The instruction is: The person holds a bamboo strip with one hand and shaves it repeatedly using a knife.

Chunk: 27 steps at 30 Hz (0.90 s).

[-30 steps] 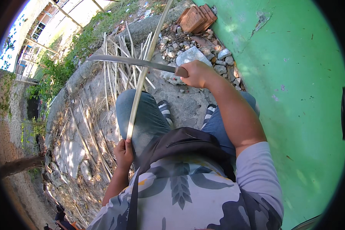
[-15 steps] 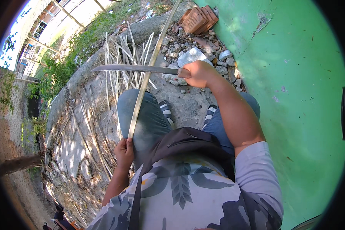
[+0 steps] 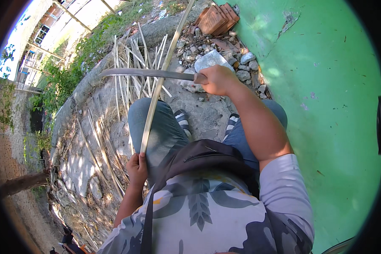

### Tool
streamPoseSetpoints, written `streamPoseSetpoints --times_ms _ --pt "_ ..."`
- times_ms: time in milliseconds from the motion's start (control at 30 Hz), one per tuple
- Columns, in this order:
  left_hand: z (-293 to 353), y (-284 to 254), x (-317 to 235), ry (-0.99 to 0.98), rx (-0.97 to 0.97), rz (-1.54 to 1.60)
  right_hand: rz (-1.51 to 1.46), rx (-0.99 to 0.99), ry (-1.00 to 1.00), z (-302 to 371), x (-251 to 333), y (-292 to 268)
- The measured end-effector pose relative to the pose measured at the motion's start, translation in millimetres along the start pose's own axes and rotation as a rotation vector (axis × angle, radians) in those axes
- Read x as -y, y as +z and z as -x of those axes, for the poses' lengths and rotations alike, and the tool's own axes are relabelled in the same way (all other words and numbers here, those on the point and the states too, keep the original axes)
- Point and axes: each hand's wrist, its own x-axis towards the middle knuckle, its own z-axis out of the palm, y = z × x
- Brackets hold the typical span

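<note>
My right hand [image 3: 218,80] is closed round the wooden handle of a machete [image 3: 148,73], whose long, slightly curved blade points to the left. The blade crosses a long, pale strip, apparently bamboo [image 3: 153,108], well up its length. My left hand [image 3: 138,167] grips the near end of that strip, thumb on top, beside my left knee. From there the strip runs over the knee and away past the top of the picture. Whether the blade's edge bites into the strip cannot be made out.
Several split strips [image 3: 135,63] lie piled ahead, more [image 3: 103,144] on the rough ground at left. Rubble with a pale stone block [image 3: 213,61] and stacked orange tiles [image 3: 218,20] lies ahead. A green painted surface [image 3: 326,118] fills the right side. A dark bag [image 3: 203,158] rests on my lap.
Almost nothing differs. The whole view has shifted very slightly, while both hands keep their hold and the blade stays across the strip.
</note>
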Motion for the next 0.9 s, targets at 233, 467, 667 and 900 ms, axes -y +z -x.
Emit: streamPoseSetpoints --times_ms 233,467,667,900 --pt "0.1 0.7 -10.6 0.001 -0.004 -0.066 -0.229 -0.096 0.058 -1.7 -3.9 8.3" --pt "-0.9 -0.8 -4.1 -0.016 -0.005 -0.024 0.071 0.192 0.086 1.3 24.7 -19.6" --pt "-0.6 5.4 5.0 -0.010 -0.021 -0.038 -0.210 0.052 0.219 -2.5 -7.7 -6.8" --pt "-0.4 1.5 6.1 -0.061 -0.019 -0.012 -0.125 0.096 0.083 3.2 17.3 -13.2"
